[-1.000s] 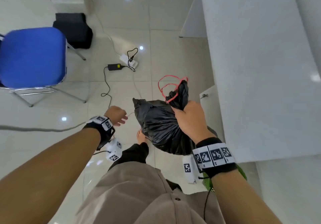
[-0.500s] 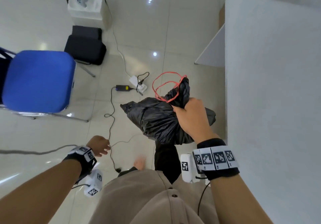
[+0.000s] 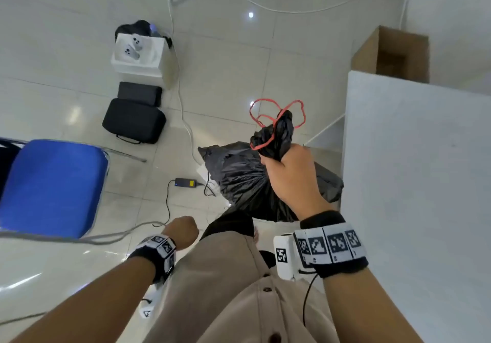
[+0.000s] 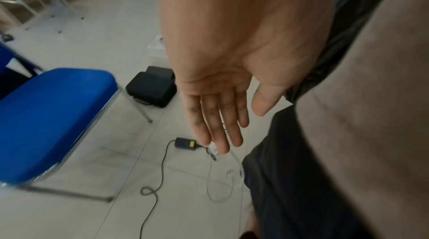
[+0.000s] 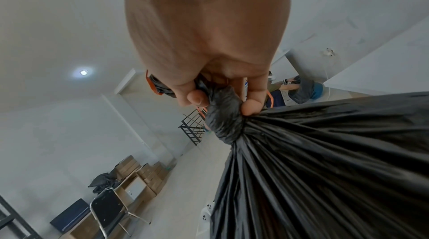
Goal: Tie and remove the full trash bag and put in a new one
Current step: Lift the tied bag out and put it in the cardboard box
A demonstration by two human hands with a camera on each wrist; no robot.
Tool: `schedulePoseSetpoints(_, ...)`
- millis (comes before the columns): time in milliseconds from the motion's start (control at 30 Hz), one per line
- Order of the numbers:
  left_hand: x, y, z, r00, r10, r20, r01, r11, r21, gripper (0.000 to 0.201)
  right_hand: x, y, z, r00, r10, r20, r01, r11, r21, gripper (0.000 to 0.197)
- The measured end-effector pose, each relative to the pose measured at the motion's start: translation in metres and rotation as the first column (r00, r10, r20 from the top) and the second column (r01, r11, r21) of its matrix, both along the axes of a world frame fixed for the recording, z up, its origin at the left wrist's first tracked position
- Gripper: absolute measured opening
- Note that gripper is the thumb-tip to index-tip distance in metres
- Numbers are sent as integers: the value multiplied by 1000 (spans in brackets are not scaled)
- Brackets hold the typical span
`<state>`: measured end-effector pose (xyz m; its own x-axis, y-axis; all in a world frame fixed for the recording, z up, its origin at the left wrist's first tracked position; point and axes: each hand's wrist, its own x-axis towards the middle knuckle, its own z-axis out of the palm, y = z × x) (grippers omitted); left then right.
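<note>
My right hand [image 3: 285,168] grips the knotted neck of a full black trash bag [image 3: 241,180] and holds it up off the floor, in front of my legs. Red drawstring loops [image 3: 276,115] stick out above the fist. In the right wrist view the fingers [image 5: 252,100] curl round the bag's twisted neck [image 5: 223,116], and the bag [image 5: 325,169] hangs below. My left hand [image 3: 183,229] hangs at my left side, apart from the bag. The left wrist view shows the left hand [image 4: 223,114] with straight, relaxed fingers and nothing in it.
A blue chair [image 3: 50,185] stands at the left. A black case [image 3: 134,120], a white box [image 3: 143,56], a charger [image 3: 186,183] and cables [image 3: 180,95] lie on the tiled floor. A white table [image 3: 414,183] fills the right, with an open cardboard box [image 3: 393,55] behind it.
The view has tilted up as I step forward with the bag. My left hand has dropped back to my side and the bag is raised higher.
</note>
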<state>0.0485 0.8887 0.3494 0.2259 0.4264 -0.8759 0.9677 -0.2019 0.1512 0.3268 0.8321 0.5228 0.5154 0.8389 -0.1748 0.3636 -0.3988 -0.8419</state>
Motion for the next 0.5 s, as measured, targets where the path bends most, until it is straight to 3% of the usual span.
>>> schedulePoseSetpoints(200,105,98,-14,999,-30,-17,30,999,-31,31,103,100,-3,999,-35,-8,34,998,-55,56)
schedulePoseSetpoints(333,164,175,-4,999,-13,-34,11,999,-52,31,170,169,-4,1000,-24,2,24,997,-72,43)
schedulePoseSetpoints(500,233,266,8,965,240,109,-232,969,-86,24,239,238,1,994,-109,-5,109,994,-11,46)
